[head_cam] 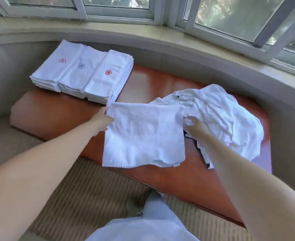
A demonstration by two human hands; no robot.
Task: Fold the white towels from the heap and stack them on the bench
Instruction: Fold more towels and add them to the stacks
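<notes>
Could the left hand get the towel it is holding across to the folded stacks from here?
Probably yes. The left hand pinches the towel at its upper left corner, just short of the stacks. Only bare bench lies between them. The right hand holds the other corner by the heap.

One white towel (144,134) hangs spread flat above the brown bench (162,80), held at both upper corners. Crumpled heap (221,119) of white towels lies at the bench's right end. Three side-by-side stacks of folded towels (82,72), flower-embroidered, occupy the far left end.
</notes>
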